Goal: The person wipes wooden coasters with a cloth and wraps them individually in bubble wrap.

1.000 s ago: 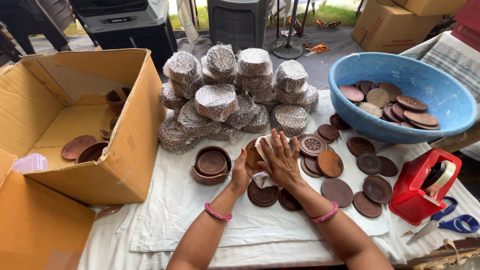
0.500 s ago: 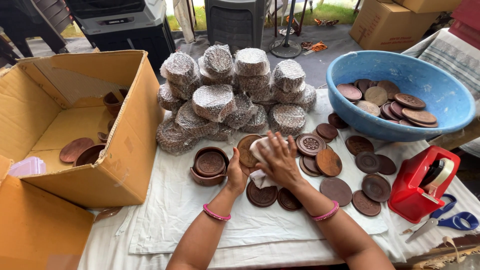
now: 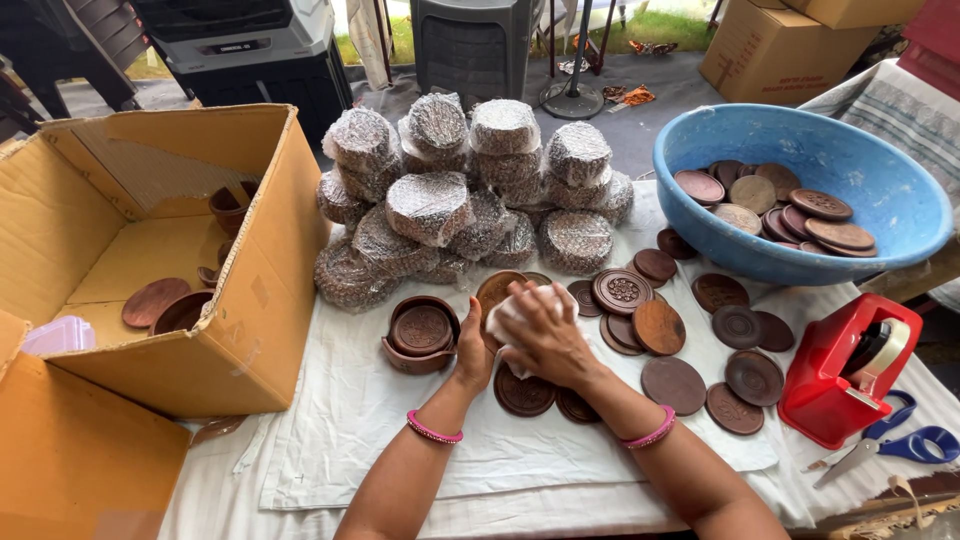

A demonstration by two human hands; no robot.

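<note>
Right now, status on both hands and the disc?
Left hand holds brown disc on edge. Right hand presses white cloth onto it. Loose discs close alongside.

Tilted brown wooden disc [image 3: 496, 292], white cloth [image 3: 510, 310]

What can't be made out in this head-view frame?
- Disc face: covered by cloth and right hand.
- Left hand fingers: behind the disc.
- Box interior: near wall hides part.
- Scissors: partly cut by right edge.
- Wrapped stacks: contents blurred by wrap.
</note>
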